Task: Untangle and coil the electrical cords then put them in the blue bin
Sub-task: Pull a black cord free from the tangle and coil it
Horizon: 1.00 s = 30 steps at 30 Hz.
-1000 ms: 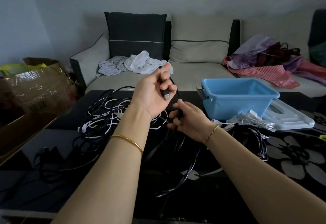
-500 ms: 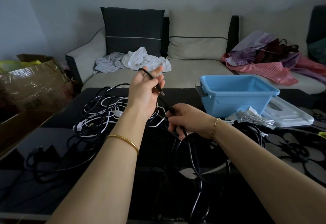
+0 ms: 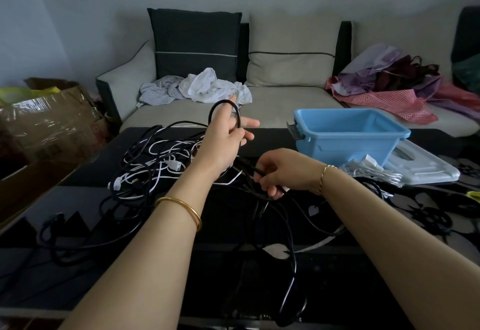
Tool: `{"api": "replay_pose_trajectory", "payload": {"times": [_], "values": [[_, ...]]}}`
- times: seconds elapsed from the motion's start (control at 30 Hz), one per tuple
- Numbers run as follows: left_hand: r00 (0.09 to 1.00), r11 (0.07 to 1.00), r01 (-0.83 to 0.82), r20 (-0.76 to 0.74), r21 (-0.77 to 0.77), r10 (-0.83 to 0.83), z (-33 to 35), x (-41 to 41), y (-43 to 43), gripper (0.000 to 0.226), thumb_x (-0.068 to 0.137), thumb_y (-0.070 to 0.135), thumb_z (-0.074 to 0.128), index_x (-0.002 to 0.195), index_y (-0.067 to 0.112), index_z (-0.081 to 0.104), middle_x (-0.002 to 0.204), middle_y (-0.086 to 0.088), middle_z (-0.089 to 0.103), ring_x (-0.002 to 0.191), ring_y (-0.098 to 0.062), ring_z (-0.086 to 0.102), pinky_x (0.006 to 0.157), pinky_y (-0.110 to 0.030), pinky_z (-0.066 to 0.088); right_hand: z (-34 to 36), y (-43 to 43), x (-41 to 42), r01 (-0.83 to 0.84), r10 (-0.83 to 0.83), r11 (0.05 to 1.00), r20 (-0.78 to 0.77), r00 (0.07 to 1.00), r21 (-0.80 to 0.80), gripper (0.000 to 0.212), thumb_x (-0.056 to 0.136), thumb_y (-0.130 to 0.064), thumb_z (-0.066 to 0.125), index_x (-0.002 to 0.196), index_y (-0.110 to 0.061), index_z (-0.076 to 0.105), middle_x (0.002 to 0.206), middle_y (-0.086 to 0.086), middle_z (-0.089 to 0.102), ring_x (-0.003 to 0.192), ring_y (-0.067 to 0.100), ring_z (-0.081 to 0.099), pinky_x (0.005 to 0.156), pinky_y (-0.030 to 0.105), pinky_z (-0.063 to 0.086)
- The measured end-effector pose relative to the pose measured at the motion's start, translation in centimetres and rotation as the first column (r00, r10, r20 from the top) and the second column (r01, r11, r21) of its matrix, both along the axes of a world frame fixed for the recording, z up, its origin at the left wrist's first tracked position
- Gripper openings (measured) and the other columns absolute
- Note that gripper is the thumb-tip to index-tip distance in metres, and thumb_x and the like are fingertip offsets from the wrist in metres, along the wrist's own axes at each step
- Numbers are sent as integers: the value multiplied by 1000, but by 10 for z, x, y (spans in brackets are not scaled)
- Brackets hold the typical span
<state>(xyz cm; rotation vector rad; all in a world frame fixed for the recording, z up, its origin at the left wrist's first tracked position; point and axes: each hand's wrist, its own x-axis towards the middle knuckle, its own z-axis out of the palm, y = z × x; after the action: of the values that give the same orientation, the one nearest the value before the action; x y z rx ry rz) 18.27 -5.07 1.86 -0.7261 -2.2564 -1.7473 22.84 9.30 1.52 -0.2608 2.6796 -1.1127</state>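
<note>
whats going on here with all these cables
A person is coiling a black cord. The left hand holds a loop of it raised above the table, and the right hand grips the same cord lower down. A tangle of black and white cords lies on the table to the left. The blue bin stands to the right with no cord showing inside it.

A pile of cords [image 3: 155, 163] lies on the surface [image 3: 233, 290] toward its far left corner. The bin [image 3: 348, 135] stands at the far edge, right of the middle, with its lid [image 3: 426, 171] just to its right. Between the pile and the bin, the left hand [image 3: 226, 142] holds a cord [image 3: 220, 102] above the right hand [image 3: 283, 171]. A sofa [image 3: 285, 106] stands behind the surface and a box [image 3: 52, 127] to its left.
</note>
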Motion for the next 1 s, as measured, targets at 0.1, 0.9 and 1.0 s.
{"api": "replay_pose_trajectory", "payload": {"times": [0.1,0.9,1.0], "values": [[999,989,25,-33,-147,-30,-2,-2,-3,65,96,-6,36,152,19,14,104,13,64,87,-10,63,88,-27,48,-2,2,-3,16,-11,999,-100,995,49,15,90,0,53,100,-6,62,72,9,62,54,14,57,55,21,52],[948,841,220,313,-494,-64,-10,6,-7,22,95,25,53,115,17,46,61,-3,56,53,-12,47,53,-25,37,-6,5,-19,419,46,835,-804,593,357,20,66,-4,68,84,-13,67,98,10,60,105,36,51,97,38,35],[978,806,148,207,-573,-32,-13,3,-10,20,95,32,54,90,14,52,49,5,48,39,-9,40,47,-25,32,-11,9,-21,480,-33,840,-859,511,254,41,63,-2,71,103,-10,65,120,15,54,124,37,43,100,45,38]]}}
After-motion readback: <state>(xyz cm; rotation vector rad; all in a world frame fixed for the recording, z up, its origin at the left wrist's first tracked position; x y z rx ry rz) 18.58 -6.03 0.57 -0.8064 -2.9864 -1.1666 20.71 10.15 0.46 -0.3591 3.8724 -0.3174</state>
